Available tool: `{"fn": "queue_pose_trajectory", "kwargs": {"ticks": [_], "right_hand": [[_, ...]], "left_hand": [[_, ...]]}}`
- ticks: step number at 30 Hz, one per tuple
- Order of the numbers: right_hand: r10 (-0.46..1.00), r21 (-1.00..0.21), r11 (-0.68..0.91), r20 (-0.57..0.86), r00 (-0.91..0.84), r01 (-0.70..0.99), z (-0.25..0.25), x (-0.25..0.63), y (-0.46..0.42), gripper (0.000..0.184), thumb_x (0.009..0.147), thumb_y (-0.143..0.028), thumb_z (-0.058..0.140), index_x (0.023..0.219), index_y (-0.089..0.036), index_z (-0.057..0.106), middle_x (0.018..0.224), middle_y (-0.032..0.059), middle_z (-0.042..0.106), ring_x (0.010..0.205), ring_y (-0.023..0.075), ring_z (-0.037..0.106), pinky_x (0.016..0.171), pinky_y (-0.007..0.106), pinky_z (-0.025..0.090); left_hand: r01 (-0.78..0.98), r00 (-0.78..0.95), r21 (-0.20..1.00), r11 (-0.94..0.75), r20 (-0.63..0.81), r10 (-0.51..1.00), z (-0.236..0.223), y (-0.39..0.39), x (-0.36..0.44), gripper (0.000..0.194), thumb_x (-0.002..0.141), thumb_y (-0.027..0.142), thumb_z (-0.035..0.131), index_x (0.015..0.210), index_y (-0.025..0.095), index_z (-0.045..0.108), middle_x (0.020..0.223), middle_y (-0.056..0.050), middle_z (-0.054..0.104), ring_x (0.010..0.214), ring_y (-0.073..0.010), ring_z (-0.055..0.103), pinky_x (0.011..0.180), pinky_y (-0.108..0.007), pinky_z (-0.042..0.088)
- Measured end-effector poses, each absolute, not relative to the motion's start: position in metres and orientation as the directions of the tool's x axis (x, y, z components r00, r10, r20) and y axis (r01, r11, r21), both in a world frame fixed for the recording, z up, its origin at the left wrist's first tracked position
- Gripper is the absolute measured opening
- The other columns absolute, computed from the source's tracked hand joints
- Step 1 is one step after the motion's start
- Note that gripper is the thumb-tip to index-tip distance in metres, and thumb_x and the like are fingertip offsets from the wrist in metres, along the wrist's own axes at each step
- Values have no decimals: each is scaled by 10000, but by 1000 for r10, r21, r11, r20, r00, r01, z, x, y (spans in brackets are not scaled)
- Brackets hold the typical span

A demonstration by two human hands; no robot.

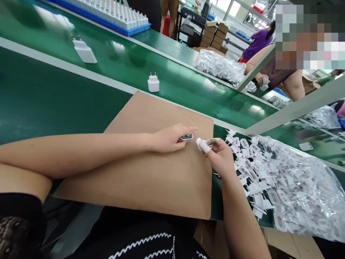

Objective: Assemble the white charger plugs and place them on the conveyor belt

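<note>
Across the upper half of the frame runs a green belt (54, 93), with a blue tray (107, 16) of white chargers at its top left edge, one charger (84, 51) lying on its side below that tray, and another charger (153, 83) standing prongs-up nearer the centre. Below it, mid-frame, a brown card (151, 180) lies flat over the belt's near edge. At the right, a heap of white plugs (283, 183) in clear film spreads from beside the card to the frame's edge (a second bagged heap (219, 66) sits further up the belt, near another person's hand (262, 81)). Over the card, the left hand (168, 138) pinches a small board (187, 136) between thumb and forefinger, just above the card's surface. Just right of it, at the card's right edge, the right hand (221, 156) grasps a white plug shell (202, 145) in its fingertips, tilted toward the board; the two parts are near but apart.
</note>
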State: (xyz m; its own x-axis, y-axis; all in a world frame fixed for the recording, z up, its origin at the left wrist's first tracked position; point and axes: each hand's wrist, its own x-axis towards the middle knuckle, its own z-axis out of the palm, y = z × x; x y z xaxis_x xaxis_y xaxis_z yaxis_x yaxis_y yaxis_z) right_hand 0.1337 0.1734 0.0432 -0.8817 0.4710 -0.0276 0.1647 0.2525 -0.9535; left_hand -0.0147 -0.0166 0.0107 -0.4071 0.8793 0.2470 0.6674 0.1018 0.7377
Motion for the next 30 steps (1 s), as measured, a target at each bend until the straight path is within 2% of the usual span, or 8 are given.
{"fn": "queue_pose_trajectory", "kwargs": {"ticks": [2,7,11,13,16,19,22,30], "right_hand": [[454,-980,128,-77,-888,151,46,132,173,470,660,-500,898,953,-206,677,840,31,732,684,167,670,644,316,563],[428,-990,134,27,-904,34,46,129,170,359,738,-431,856,1005,-224,735,943,43,749,779,180,699,800,396,608],[393,-916,383,277,-877,-118,43,128,160,219,782,-358,829,927,-235,718,1012,56,721,941,215,709,873,411,602],[378,-828,540,398,-836,-150,43,129,154,272,828,-331,789,1072,-246,699,1095,75,719,968,213,704,871,403,602],[312,-715,684,469,-826,-148,48,133,145,391,872,-270,744,1248,-265,636,1160,85,734,941,206,710,863,400,605],[132,-516,840,492,-860,-167,52,135,140,235,912,-212,677,1137,-272,705,1065,62,769,936,225,709,858,419,600],[21,-390,902,463,-886,-183,51,132,139,255,934,-202,615,1150,-279,726,1056,61,777,971,242,709,867,428,599],[87,-378,914,538,-838,-148,47,129,135,271,931,-178,584,1134,-274,735,1056,59,781,974,239,722,880,409,594]], "left_hand": [[598,-498,793,121,249,831,9,-22,-5,689,840,361,714,1478,216,499,1304,-123,647,1126,-263,632,967,-387,534],[520,-486,854,35,262,834,6,-20,5,211,879,310,691,1061,205,676,1031,-63,696,953,-218,651,853,-347,530],[500,-461,866,-20,286,840,8,-20,5,329,824,295,772,1121,189,678,1103,-84,685,1036,-235,641,914,-359,517],[474,-484,880,4,258,836,9,-20,3,299,819,318,785,1071,183,697,1054,-78,671,971,-225,640,860,-347,520],[442,-469,897,0,231,852,8,-20,0,179,846,305,753,979,188,728,952,-50,658,867,-193,629,780,-314,505],[405,-479,914,-20,231,847,6,-19,-2,161,819,286,773,938,183,737,941,-42,659,850,-183,628,756,-298,497],[395,-486,918,-41,247,839,4,-18,-2,120,808,268,775,878,182,729,952,-42,668,874,-184,635,790,-298,502],[385,-480,923,-14,213,851,4,-18,-4,189,812,328,781,914,175,738,948,-46,661,844,-183,628,755,-299,499]]}}
